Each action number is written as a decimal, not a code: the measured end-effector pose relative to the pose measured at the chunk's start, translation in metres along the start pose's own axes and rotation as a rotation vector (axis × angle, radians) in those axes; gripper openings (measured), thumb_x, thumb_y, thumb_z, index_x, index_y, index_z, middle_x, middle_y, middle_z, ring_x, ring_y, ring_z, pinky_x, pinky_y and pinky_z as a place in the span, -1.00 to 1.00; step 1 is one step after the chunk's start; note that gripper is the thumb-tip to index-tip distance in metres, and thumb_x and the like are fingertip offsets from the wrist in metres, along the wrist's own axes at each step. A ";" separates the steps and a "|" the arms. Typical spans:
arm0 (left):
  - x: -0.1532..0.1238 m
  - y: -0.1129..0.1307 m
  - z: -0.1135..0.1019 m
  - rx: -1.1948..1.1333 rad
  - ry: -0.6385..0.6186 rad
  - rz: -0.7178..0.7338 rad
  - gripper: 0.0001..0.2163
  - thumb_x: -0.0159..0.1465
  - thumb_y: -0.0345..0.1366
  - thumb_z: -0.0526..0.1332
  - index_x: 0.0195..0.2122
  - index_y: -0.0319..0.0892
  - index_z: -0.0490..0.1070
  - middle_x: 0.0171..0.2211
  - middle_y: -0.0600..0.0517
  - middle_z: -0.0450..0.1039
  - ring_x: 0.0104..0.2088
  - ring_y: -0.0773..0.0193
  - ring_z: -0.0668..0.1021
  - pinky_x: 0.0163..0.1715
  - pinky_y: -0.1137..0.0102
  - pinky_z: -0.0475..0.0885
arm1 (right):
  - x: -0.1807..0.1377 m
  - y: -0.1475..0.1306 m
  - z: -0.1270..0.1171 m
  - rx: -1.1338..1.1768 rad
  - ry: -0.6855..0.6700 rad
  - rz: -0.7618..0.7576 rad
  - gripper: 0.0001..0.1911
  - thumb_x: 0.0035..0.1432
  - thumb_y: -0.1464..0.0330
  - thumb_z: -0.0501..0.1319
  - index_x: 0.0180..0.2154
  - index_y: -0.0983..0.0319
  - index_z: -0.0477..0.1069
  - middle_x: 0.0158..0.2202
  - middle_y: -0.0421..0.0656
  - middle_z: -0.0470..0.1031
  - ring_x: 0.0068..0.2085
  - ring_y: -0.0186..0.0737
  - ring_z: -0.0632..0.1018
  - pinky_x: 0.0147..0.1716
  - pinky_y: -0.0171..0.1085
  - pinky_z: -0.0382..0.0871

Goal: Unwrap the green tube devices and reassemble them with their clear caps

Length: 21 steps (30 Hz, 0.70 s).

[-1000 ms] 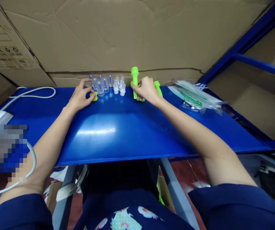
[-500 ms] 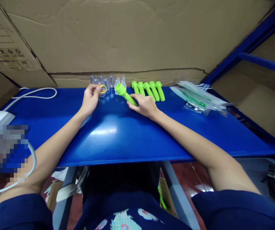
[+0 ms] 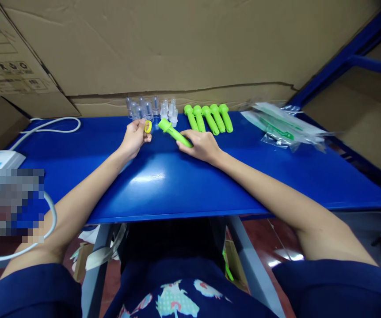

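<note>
Between the thumb and fingers of my left hand (image 3: 135,138) is a small yellow ring (image 3: 148,127). My right hand (image 3: 202,145) is wrapped round the lower part of a lime-green flashlight-shaped tube (image 3: 173,131), its wider head tilted up toward the left. The ring and the tube's head are apart, a short gap between them. Just beyond my left hand stand several clear plastic domed caps (image 3: 148,110). Smaller clear nozzle-like pieces (image 3: 173,115) stand to their right. Several more green tubes (image 3: 207,119) lie in a row beyond my right hand.
Clear plastic bags with green print (image 3: 285,128) lie on the blue table (image 3: 177,190) at the right. A white power strip (image 3: 1,159) and a white cable (image 3: 58,126) are at the left. A cardboard wall (image 3: 177,48) closes off the back.
My left hand has moved right and slightly nearer with the yellow ring, away from the clear caps. The green tube's head has turned a little in my right hand. The view has shifted slightly.
</note>
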State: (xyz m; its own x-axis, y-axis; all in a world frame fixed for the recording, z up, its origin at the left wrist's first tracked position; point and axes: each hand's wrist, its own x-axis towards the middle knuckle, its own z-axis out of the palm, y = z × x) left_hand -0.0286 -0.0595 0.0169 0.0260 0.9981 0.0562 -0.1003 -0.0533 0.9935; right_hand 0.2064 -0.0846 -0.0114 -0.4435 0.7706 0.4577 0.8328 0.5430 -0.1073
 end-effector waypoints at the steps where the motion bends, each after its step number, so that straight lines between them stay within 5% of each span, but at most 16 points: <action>1: -0.001 0.001 0.001 -0.006 -0.011 -0.007 -0.71 0.51 -0.26 0.13 -0.39 -0.17 0.25 -0.56 0.19 0.27 -0.70 0.57 0.31 -0.67 0.60 0.17 | 0.000 -0.002 0.000 0.001 0.001 -0.008 -0.59 0.38 0.19 0.13 0.02 0.33 0.56 -0.02 0.02 0.68 -0.14 -0.01 0.67 -0.33 -0.21 0.31; 15: -0.008 -0.006 0.012 -0.101 -0.029 -0.133 -0.74 0.43 -0.60 0.06 -0.37 -0.21 0.37 -0.63 0.19 0.26 -0.66 0.51 0.29 -0.66 0.63 0.13 | -0.003 -0.018 -0.006 -0.087 -0.095 -0.124 -0.57 0.40 0.20 0.13 0.08 0.33 0.57 -0.02 -0.01 0.67 -0.20 -0.08 0.66 -0.43 -0.19 0.14; 21: -0.005 -0.011 0.009 -0.021 -0.019 0.000 -0.70 0.45 -0.47 0.11 -0.44 -0.23 0.46 -0.51 0.10 0.39 -0.58 0.51 0.36 -0.61 0.62 0.21 | -0.002 -0.017 -0.007 -0.121 -0.111 -0.110 -0.58 0.40 0.21 0.16 0.11 0.32 0.55 0.00 -0.02 0.66 -0.20 -0.08 0.64 -0.46 -0.19 0.04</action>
State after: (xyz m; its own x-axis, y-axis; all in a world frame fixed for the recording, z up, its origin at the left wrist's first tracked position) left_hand -0.0189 -0.0647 0.0069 0.0447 0.9973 0.0583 -0.1210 -0.0525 0.9913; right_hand 0.1953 -0.0980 -0.0043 -0.5619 0.7447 0.3601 0.8084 0.5867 0.0480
